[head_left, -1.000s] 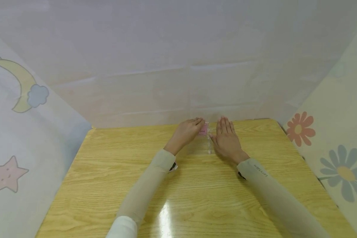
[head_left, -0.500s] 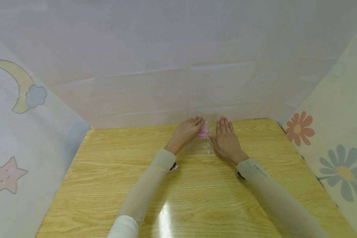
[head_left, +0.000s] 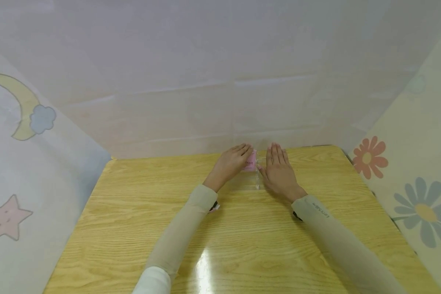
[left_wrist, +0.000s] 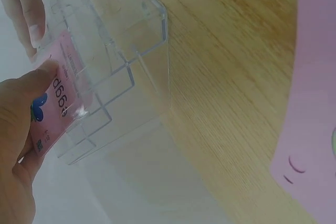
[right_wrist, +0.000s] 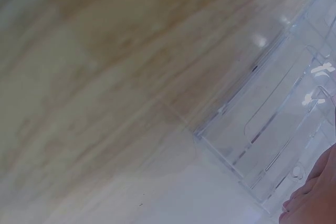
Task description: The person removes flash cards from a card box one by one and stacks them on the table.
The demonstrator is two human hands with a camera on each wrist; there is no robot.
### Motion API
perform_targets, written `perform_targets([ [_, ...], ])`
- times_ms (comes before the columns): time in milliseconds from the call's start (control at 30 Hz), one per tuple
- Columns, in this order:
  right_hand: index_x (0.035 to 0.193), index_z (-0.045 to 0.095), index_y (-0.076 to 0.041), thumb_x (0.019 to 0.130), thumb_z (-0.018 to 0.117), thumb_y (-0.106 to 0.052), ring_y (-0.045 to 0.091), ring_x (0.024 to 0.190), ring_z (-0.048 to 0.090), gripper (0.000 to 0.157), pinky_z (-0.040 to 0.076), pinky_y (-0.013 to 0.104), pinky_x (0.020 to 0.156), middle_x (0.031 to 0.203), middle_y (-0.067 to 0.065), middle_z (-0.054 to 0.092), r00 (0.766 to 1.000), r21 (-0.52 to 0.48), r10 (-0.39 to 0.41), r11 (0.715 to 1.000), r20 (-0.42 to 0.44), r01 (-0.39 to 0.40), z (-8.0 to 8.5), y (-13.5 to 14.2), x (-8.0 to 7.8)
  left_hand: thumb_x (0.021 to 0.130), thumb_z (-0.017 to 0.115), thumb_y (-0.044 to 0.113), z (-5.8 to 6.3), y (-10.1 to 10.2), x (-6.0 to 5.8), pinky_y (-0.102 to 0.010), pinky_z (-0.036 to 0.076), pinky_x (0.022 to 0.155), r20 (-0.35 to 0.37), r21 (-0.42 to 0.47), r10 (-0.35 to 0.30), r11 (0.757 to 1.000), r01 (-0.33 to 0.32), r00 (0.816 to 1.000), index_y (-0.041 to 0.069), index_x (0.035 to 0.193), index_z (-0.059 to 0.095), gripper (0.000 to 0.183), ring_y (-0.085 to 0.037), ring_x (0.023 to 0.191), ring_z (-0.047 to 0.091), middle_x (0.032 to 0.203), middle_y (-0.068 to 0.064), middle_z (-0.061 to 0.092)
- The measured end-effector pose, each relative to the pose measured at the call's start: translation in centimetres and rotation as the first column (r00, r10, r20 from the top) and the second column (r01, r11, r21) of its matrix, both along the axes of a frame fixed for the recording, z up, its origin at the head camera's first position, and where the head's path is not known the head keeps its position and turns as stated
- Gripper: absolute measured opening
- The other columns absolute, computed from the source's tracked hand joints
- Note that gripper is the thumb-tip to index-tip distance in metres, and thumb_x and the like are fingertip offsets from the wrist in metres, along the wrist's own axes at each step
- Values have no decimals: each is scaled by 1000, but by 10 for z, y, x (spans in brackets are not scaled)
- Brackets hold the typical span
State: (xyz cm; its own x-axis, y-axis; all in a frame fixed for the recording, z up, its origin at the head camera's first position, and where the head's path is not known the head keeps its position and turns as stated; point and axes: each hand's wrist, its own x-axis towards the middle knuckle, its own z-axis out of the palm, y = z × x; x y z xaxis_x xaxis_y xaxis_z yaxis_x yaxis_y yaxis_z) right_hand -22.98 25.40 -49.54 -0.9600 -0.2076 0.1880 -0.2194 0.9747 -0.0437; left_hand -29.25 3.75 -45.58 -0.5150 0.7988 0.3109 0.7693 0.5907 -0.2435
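My left hand point(head_left: 229, 166) pinches a pink card point(left_wrist: 59, 103), thumb on its printed face and fingers behind. Its print shows "eggp" and a blue picture in the left wrist view. In the head view the card's right part sticks out past the fingers. The card overlaps the upper part of a clear plastic stepped rack point(left_wrist: 149, 66), whose outline is faint in the head view. Flat and straight-fingered, my right hand point(head_left: 280, 173) lies along the rack's right side, thumb close to its edge. Only some fingertips of that hand point(right_wrist: 310, 195) show in the right wrist view.
The rack stands near the far edge of a wood-grain table point(head_left: 242, 241), before a pale wall sheet point(head_left: 191, 102). Side sheets carry a moon, star and flowers. A pink sheet point(left_wrist: 315, 93) with a drawn smile fills the right of the left wrist view.
A little more of the pink card's lower part and lettering shows beside my left fingers than one second ago. Both hands have stayed nearly in place.
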Motion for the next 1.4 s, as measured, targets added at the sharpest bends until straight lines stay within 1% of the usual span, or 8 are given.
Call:
perform_targets([
  [167,162,10,15,114,34,-45,49,163,5,81,11,63,134,172,34,1,1000,-1,1,1000,5,-1,0,0,-1,102,69,34,0,0,0,-33,48,120,16,28,-4,1000,4,1000,8,153,55,59,-21,143,58,154,-8,59],
  [300,162,13,15,114,35,-45,49,163,6,80,11,63,134,172,34,3,1000,-1,-2,1000,-4,2,-1,0,0,99,72,33,1,0,-2,-31,51,116,41,70,-17,997,14,999,10,150,58,58,-20,138,63,151,-6,62],
  [500,162,14,14,114,33,-48,49,163,6,81,11,62,134,172,34,4,1000,-17,-6,1000,-7,6,-1,0,0,98,75,28,5,0,-6,-26,59,102,50,101,-33,994,28,998,15,145,64,50,-16,127,70,143,-2,69],
  [600,162,15,14,114,35,-47,49,163,6,80,11,63,134,172,35,6,1000,-16,-6,1000,-8,6,0,-1,1,99,74,26,8,0,-8,-25,62,96,91,110,-37,994,27,995,17,143,66,46,-15,122,72,141,0,70],
  [733,162,17,15,114,38,-44,49,163,6,79,11,62,134,172,36,7,1000,-12,-10,1000,-2,10,1,-1,0,100,73,26,14,0,-11,-26,63,92,181,125,-37,992,14,983,18,142,68,43,-16,119,74,139,1,71],
  [933,162,14,14,114,35,-46,50,163,6,80,9,62,134,172,35,3,1000,-16,-10,1000,16,10,1,0,-1,97,76,24,21,2,-15,-28,63,93,288,153,-36,988,-9,957,19,137,72,41,-17,111,77,128,-1,77],
  [1233,161,13,16,114,34,-46,50,163,4,80,7,62,134,171,36,3,1000,-25,-8,1000,29,8,3,3,-1,96,78,21,26,7,-17,-28,64,90,350,163,-22,986,-37,937,18,134,73,38,-16,101,79,119,-2,81],
  [1400,162,10,15,114,28,-49,49,163,0,81,5,63,134,172,35,-1,999,-7,-11,1000,53,11,2,4,-2,96,77,19,33,11,-17,-28,63,93,397,140,-14,989,-45,918,14,132,73,37,-17,107,78,123,-3,79],
])
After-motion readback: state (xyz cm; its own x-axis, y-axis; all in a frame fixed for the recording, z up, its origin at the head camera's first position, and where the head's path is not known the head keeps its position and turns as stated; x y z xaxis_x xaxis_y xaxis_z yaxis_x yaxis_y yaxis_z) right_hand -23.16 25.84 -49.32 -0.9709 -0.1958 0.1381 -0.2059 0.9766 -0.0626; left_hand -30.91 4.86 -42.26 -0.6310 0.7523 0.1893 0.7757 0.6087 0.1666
